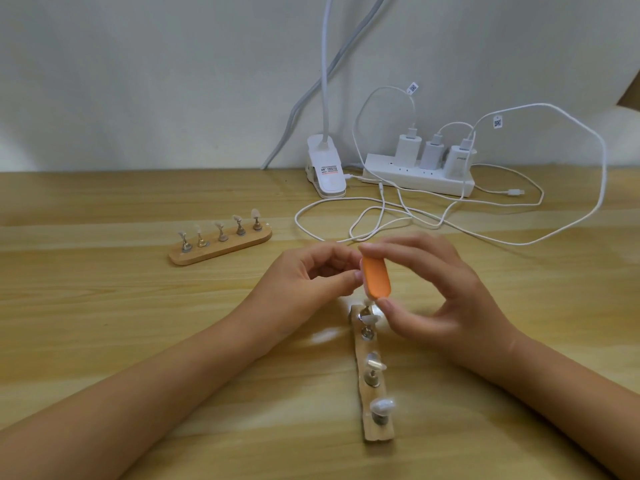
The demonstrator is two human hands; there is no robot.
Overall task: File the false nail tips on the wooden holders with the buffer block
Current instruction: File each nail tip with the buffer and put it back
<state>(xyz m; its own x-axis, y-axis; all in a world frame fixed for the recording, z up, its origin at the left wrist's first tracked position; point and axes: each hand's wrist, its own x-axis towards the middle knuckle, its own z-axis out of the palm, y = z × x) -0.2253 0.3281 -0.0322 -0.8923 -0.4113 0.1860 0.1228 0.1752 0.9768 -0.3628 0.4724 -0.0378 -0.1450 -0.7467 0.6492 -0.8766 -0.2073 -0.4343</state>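
Both hands meet over the far end of a wooden holder (377,433), the right hand filing with an orange buffer block (376,276).

The right hand (446,296) has its grip closed on the block, forefinger on the top end and thumb under the bottom end, so the block stands nearly upright just above the holder's farthest nail tip. The left hand (304,275) curls its fingers, thumb and forefinger pinched against the block's left edge; what that grip holds cannot be told. The holder runs toward the near edge of the worktop (104,306), with nail tips (381,407) on metal stands. A second holder (221,249) with 5 tips lies left of the middle. A power strip (415,178) sits at the far edge.
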